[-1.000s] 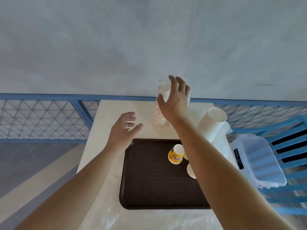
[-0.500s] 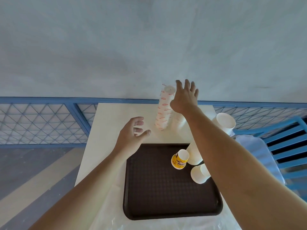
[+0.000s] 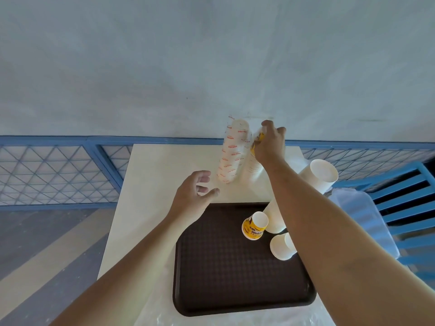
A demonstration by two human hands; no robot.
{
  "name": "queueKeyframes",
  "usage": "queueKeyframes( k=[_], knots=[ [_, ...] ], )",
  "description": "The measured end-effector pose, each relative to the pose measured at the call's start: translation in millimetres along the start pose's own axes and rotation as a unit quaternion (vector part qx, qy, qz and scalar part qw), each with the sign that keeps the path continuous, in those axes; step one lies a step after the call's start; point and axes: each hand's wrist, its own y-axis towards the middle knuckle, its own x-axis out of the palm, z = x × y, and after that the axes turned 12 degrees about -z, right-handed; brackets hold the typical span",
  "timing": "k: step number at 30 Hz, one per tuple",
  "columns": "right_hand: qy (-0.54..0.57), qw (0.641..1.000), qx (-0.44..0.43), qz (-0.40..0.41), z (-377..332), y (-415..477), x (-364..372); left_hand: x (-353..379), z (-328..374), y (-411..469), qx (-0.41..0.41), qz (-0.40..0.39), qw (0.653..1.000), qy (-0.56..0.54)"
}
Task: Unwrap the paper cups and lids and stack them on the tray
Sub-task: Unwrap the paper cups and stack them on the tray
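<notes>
The right hand (image 3: 270, 145) grips a tall plastic-sleeved cup stack (image 3: 255, 167) at the far edge, while the left hand (image 3: 191, 196) hovers loosely spread beside the pebbled brown tray (image 3: 223, 278).

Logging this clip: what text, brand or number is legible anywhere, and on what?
Red print on the clear-wrapped sleeve: repeated, too blurred to read.
Dark lettering on the yellow cup on the tray: blurred, unreadable.
Print on the wrapped cup stack gripped by the right hand: unreadable.
</notes>
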Motion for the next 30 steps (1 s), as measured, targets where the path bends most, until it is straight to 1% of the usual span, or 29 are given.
queueKeyframes(
  k=[3,6,9,14,18,20,22,24,27,30],
  knots=[
    [-0.058,0.998,-0.008,0.021,1.4,-12.4,2.4,5.1,-7.5,2.2,-0.007,-0.009,1.000,0.013],
    [-0.113,0.993,-0.026,0.026,2.9,-24.7,2.8,13.6,-17.4,5.0,-0.018,-0.030,0.999,0.027],
    [-0.126,0.991,-0.030,0.022,5.1,-36.1,0.8,24.0,-27.3,9.8,-0.036,-0.059,0.997,0.047],
    [-0.135,0.991,-0.017,0.010,3.4,-57.2,-1.4,45.7,-37.8,25.2,-0.071,-0.086,0.993,0.042],
    [-0.082,0.996,0.014,0.003,3.6,-65.4,7.8,67.4,-46.5,47.9,-0.094,-0.114,0.987,0.057],
    [-0.007,1.000,0.023,-0.006,5.4,-68.4,12.4,76.6,-52.0,61.2,-0.114,-0.116,0.984,0.070],
    [0.087,0.995,0.037,-0.009,8.9,-69.1,14.8,82.8,-55.8,73.3,-0.136,-0.121,0.980,0.085],
    [0.138,0.989,0.050,-0.003,12.6,-69.2,15.9,87.4,-59.3,84.2,-0.168,-0.134,0.973,0.088],
    [0.190,0.980,0.045,0.038,17.5,-70.9,17.7,93.2,-62.0,97.2,-0.208,-0.149,0.964,0.066],
    [0.205,0.976,0.042,0.062,19.7,-78.1,19.7,96.6,-64.4,106.8,-0.211,-0.155,0.965,-0.003]
  ],
)
